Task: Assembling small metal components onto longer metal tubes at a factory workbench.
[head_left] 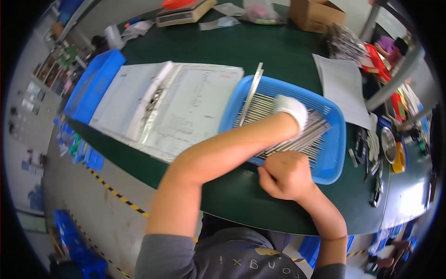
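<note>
A blue perforated plastic basket [338, 139] holds a bundle of thin metal rods [310, 135], lying slantwise. Two longer flat metal strips [252, 93] lean over its far left rim. My left arm reaches across the basket, and my left hand [290, 110], covered in white like a glove, is over the rods; its fingers are hidden and blurred. At the basket's near rim my bare right hand [289, 176] is closed, with fingers curled and thumb tucked below. What it grips, if anything, does not show.
Left of the basket an open binder of papers [195, 104] lies beside a blue bin [95, 83]. A white sheet [343, 88], tools [375, 181] and a metal bowl [388, 143] lie right. A scale [183, 14] and cardboard box [316, 15] stand at the back.
</note>
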A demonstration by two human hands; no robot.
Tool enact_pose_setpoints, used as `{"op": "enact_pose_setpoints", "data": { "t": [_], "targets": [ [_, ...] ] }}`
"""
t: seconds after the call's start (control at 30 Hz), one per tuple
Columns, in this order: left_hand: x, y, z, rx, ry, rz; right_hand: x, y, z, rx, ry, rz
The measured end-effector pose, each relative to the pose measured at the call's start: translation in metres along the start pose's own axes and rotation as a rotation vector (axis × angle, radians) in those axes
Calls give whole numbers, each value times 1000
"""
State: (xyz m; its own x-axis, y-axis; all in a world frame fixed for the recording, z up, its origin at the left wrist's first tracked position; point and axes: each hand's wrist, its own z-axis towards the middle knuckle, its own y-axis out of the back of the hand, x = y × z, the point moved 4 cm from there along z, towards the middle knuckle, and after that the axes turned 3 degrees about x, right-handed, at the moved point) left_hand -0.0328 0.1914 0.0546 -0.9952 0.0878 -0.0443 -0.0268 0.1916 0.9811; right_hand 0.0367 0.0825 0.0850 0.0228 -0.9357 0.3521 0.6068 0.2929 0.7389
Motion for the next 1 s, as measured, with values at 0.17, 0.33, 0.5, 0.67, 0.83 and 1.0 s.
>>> {"op": "enact_pose_setpoints", "data": {
  "t": [0.17, 0.33, 0.5, 0.67, 0.83, 1.0],
  "targets": [
    [4, -6, 18, 27, 152, -188, -1, -3, 0, 20, -27, -34],
    [15, 9, -2, 96, 23, -265, -1, -1, 1, 49, -40, -32],
    [9, 6, 9, 144, 69, -212, -2, 1, 2, 77, -41, -46],
    [15, 4, 12, 160, 53, -243, -1, -1, 3, 88, -44, -53],
    [18, 8, 7, 121, -1, -277, -1, -3, 2, 55, -59, -39],
    [25, 4, 10, 120, -7, -375, 0, -4, 3, 61, -59, -48]
  ]
}}
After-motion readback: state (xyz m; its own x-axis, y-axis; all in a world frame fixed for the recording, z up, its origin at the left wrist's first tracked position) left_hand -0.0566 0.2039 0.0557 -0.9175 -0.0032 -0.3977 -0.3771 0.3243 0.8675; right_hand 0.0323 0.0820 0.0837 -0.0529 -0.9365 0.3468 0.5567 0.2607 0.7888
